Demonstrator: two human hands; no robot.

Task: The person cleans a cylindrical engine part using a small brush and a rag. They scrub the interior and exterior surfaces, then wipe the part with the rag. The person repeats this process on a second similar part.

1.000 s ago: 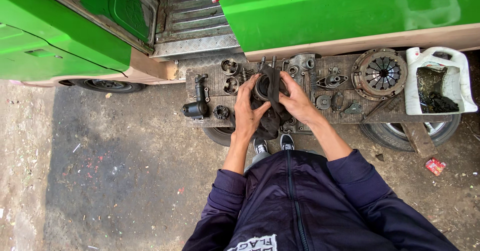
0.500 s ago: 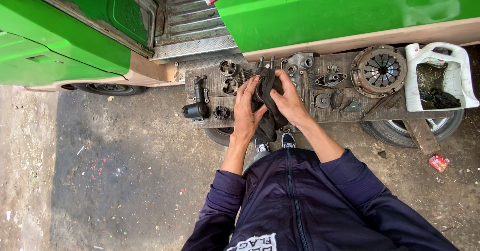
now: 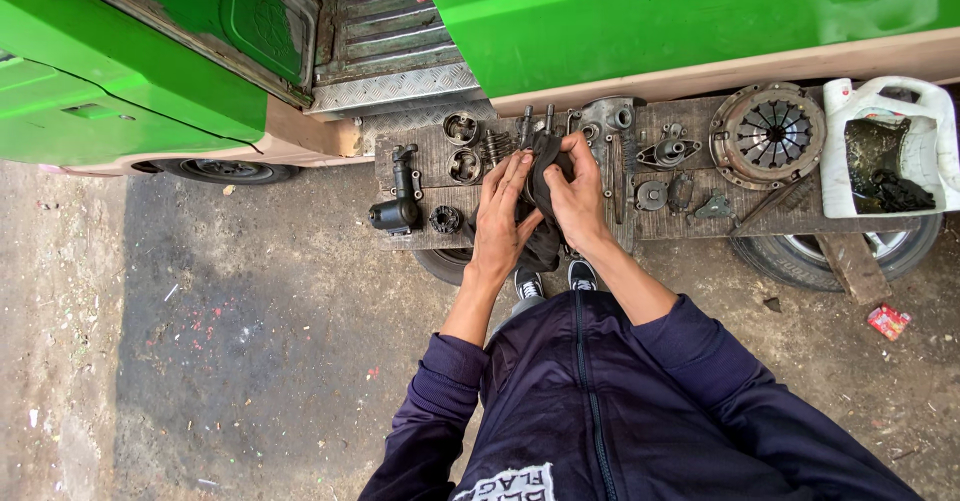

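Both my hands hold a dark, greasy metal engine part (image 3: 545, 176) wrapped in a black rag, just above a wooden plank (image 3: 700, 223) laid across tyres. My left hand (image 3: 502, 216) presses flat against the part's left side with fingers straight. My right hand (image 3: 575, 191) grips its right side and top. Much of the part is hidden between my palms.
On the plank lie two pistons (image 3: 462, 146), a black pipe elbow (image 3: 398, 201), a clutch pressure plate (image 3: 767, 134), small housings (image 3: 668, 151) and a cut white jug (image 3: 885, 146) of dark oily bits. Green vehicle bodies (image 3: 650, 16) stand behind. A red packet (image 3: 888, 321) lies on the dirt.
My hands have turned the wrapped part slightly and shifted a little to the right over the plank. The left hand now lies flatter against it.
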